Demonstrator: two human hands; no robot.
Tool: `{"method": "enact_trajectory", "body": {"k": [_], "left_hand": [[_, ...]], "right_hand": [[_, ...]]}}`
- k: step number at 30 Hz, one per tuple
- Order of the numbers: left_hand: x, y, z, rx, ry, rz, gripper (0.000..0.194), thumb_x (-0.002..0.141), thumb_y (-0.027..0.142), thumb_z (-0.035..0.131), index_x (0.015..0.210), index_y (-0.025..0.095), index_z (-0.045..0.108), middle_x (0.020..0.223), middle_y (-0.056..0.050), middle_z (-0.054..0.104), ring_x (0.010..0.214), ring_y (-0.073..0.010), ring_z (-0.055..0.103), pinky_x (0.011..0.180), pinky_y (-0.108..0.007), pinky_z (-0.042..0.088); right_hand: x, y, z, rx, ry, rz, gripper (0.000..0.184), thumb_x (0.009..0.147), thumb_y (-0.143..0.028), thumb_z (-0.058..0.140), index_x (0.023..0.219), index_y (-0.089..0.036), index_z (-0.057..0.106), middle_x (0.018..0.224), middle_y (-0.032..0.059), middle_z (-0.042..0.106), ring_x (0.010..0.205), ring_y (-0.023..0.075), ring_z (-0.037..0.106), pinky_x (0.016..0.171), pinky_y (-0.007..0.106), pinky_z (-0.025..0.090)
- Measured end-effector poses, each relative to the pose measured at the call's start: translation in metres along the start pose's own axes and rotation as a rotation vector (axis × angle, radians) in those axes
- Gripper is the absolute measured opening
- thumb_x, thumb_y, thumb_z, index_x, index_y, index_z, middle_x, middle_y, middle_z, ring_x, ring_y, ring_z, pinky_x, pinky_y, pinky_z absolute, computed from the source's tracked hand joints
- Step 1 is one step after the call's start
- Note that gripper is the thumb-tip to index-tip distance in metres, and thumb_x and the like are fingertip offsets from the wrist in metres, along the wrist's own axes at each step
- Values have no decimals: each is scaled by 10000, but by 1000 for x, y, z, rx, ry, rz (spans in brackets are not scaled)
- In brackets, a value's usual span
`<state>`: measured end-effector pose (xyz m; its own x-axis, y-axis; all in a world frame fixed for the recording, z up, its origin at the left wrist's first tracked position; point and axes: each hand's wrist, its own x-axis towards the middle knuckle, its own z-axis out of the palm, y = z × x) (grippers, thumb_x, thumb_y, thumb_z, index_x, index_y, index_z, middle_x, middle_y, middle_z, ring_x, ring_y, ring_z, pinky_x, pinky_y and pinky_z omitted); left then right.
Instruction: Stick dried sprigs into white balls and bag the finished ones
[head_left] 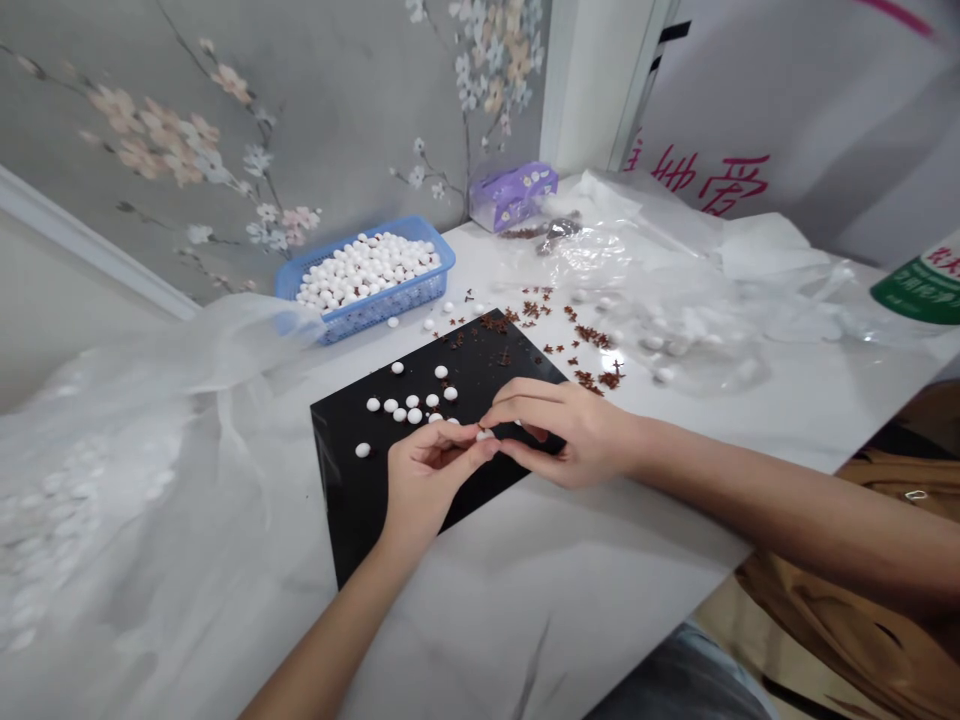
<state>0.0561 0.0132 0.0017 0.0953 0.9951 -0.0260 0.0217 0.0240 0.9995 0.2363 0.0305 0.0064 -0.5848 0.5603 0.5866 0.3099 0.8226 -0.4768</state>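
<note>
Between finger and thumb, my left hand pinches a small white ball above the near edge of a black board. My right hand meets it there, its fingertips closed at the ball on a tiny brown piece that is mostly hidden. Several loose white balls lie on the board behind my left hand. Small brown star-shaped pieces are scattered over the board's far corner and the table beyond.
A blue basket heaped with white balls stands by the wall. Clear plastic bags cover the back right, near a purple tissue pack and a green-labelled container. At left lies a large bag of white balls.
</note>
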Motion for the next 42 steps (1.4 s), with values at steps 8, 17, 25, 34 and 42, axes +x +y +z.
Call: {"method": "enact_trajectory", "body": {"k": [8, 17, 25, 34, 42], "left_hand": [[3, -3, -3, -27, -34, 23, 94, 625, 209, 752, 670, 167, 680, 612, 14, 660, 556, -80, 601, 592, -188, 511], [3, -4, -4, -29, -42, 12, 87, 631, 201, 746, 652, 162, 671, 596, 13, 657, 558, -85, 599, 582, -190, 508], [3, -5, -4, -4, -55, -17, 113, 646, 231, 737, 669, 160, 652, 590, 23, 641, 557, -79, 586, 594, -194, 494], [22, 15, -25, 771, 53, 326, 124, 757, 323, 612, 788, 208, 644, 867, -13, 686, 862, -180, 611, 808, -307, 461], [58, 21, -74, 1159, 55, 303, 257, 786, 373, 508, 881, 212, 685, 1039, -53, 677, 1028, -253, 558, 925, -404, 403]], "right_hand": [[0, 6, 4, -117, 51, -106, 136, 894, -225, 475, 978, -160, 559, 889, 81, 623, 780, 116, 611, 612, 201, 502], [0, 7, 6, -58, 10, -101, 131, 899, -191, 465, 978, -148, 559, 898, 87, 617, 792, 123, 595, 672, 219, 506], [1, 7, 8, -27, -48, -69, 155, 907, -190, 436, 976, -133, 563, 887, 95, 609, 768, 129, 580, 661, 228, 498], [7, 21, -33, -242, -113, 238, 176, 837, -236, 518, 976, -158, 593, 922, 70, 615, 686, 130, 574, 610, 241, 447], [-5, 53, -80, -478, -209, 764, 188, 705, -138, 519, 845, -164, 642, 842, 53, 638, 647, 146, 536, 548, 238, 358]]}}
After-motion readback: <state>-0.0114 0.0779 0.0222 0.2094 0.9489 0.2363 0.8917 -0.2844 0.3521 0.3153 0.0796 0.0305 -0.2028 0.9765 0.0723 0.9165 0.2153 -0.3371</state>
